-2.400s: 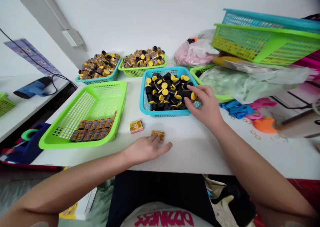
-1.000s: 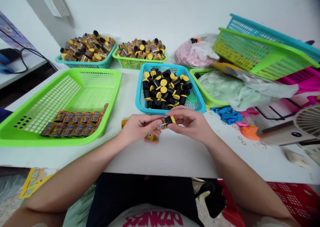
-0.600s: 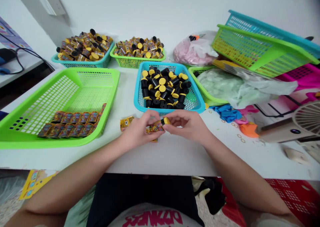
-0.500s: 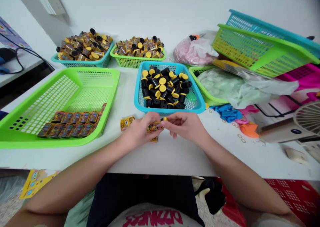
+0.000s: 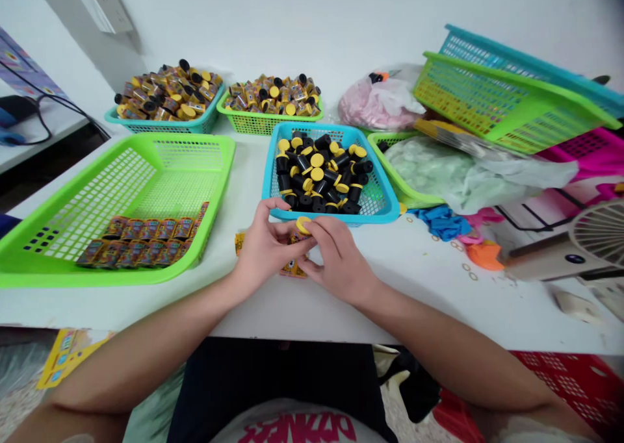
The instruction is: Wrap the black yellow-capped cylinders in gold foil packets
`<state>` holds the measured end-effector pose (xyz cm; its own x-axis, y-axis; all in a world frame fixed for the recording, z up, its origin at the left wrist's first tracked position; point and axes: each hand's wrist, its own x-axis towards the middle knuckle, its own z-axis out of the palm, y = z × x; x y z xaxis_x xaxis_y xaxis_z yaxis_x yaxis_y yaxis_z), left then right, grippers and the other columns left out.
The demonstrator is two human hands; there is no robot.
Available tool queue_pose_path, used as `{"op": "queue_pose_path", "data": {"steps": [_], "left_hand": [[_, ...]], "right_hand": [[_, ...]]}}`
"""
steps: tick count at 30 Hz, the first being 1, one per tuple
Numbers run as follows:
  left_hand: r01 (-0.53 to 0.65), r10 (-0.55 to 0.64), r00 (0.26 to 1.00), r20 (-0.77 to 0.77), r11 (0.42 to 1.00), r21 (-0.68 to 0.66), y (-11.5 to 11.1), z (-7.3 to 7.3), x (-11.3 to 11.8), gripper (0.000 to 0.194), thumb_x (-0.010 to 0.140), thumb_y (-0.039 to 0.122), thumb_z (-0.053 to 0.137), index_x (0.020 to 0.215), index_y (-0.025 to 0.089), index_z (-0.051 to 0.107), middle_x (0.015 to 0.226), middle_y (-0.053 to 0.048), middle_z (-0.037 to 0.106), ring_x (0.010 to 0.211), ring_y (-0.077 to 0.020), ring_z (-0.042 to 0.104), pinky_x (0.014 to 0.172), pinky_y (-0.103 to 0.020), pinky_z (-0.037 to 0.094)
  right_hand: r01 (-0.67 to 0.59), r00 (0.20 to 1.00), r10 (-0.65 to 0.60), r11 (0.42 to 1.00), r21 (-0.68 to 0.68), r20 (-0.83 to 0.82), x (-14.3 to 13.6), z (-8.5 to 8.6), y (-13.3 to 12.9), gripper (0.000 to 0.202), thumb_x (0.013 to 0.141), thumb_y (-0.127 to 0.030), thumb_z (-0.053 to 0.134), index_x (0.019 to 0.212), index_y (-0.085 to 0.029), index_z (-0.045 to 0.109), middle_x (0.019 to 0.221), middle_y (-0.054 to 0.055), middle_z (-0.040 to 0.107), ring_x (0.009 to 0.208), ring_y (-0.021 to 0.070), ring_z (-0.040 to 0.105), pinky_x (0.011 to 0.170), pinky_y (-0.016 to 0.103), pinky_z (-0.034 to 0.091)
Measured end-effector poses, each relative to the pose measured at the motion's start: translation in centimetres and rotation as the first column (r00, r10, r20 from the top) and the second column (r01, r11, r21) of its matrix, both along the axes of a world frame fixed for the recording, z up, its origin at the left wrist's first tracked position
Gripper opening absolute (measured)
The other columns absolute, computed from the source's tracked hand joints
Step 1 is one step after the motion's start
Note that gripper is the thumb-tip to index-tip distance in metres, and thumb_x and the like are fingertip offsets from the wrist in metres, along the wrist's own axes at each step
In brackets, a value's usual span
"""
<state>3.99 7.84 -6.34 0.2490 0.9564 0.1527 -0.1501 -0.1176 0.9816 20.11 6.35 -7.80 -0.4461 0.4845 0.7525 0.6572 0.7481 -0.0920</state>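
My left hand (image 5: 263,245) is closed around a small yellow-capped canister (image 5: 303,225) with a patterned wrapper, held upright above the white table (image 5: 316,313). From the other side, my right hand (image 5: 336,258) pinches the same canister near its yellow cap. A patterned orange piece (image 5: 293,269) lies on the table below my hands, partly covered. Another yellow piece (image 5: 239,243) shows at the left edge of my left hand. Just behind my hands, a blue basket (image 5: 390,206) holds several black canisters with yellow caps.
At the left, a green basket (image 5: 224,170) holds rows of wrapped pieces (image 5: 134,241). Two full baskets stand by the wall. Plastic bags (image 5: 385,102), stacked baskets (image 5: 507,99) and a fan (image 5: 560,248) are at the right.
The canister has turned from lying sideways to upright, its yellow cap now facing up. My right hand has moved left and closer to my left hand, which has turned around the canister.
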Motion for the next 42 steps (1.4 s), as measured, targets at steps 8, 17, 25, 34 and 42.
{"op": "queue_pose_path", "data": {"steps": [8,17,25,34,42], "left_hand": [[-0.083,0.094,0.992,-0.087,0.989,0.121,-0.5,-0.2,0.3,0.055,0.071,0.019,0.078,0.106,0.026,0.036,0.075,0.006,0.071,0.063,-0.009,0.063,0.064,-0.02,0.051],[-0.091,0.397,0.653,-0.645,0.887,0.453,-2.9,7.6,-8.4,0.026,0.079,0.042,0.073,0.096,0.022,0.069,0.093,-0.002,0.074,0.075,-0.0166,0.069,0.071,-0.028,0.054],[-0.268,0.346,0.184,-0.92,0.918,0.291,4.5,12.0,-16.4,0.025,0.076,0.042,0.074,0.095,0.025,0.07,0.089,0.001,0.077,0.087,-0.0231,0.072,0.084,-0.033,0.05],[-0.114,0.011,-0.033,-0.999,0.993,0.015,9.9,6.1,-17.0,0.034,0.076,0.041,0.07,0.102,0.02,0.077,0.101,-0.007,0.077,0.093,-0.0259,0.071,0.084,-0.03,0.05],[-0.111,0.019,-0.109,-0.994,0.993,0.031,8.2,6.3,-16.6,0.052,0.09,0.046,0.058,0.131,0.014,0.062,0.12,-0.016,0.071,0.107,-0.0313,0.067,0.09,-0.039,0.052]], "right_hand": [[-0.055,0.998,0.054,0.995,0.085,0.019,0.3,-0.1,0.2,0.053,0.087,-0.016,0.062,0.138,-0.018,0.047,0.112,0.015,0.061,0.11,0.0299,0.059,0.097,0.052,0.053],[0.261,0.962,-0.258,0.772,-0.58,0.09,4.1,5.3,6.0,0.031,0.095,-0.041,0.052,0.11,-0.02,0.068,0.108,0.013,0.067,0.095,0.0245,0.066,0.083,0.039,0.055],[0.525,0.795,0.086,0.398,-0.752,0.6,3.6,6.9,13.5,0.015,0.069,-0.031,0.077,0.073,-0.016,0.075,0.068,0.007,0.07,0.064,0.0235,0.066,0.062,0.033,0.05],[0.436,0.9,-0.232,0.459,-0.774,0.37,6.1,5.6,11.3,0.03,0.07,-0.044,0.078,0.08,-0.019,0.064,0.079,0.002,0.071,0.073,0.0199,0.066,0.06,0.028,0.047],[0.252,0.705,-0.494,0.845,-0.471,-0.509,7.0,3.4,7.2,0.038,0.069,-0.05,0.08,0.076,-0.023,0.053,0.096,0.006,0.07,0.082,0.0229,0.068,0.067,0.038,0.056]]}}
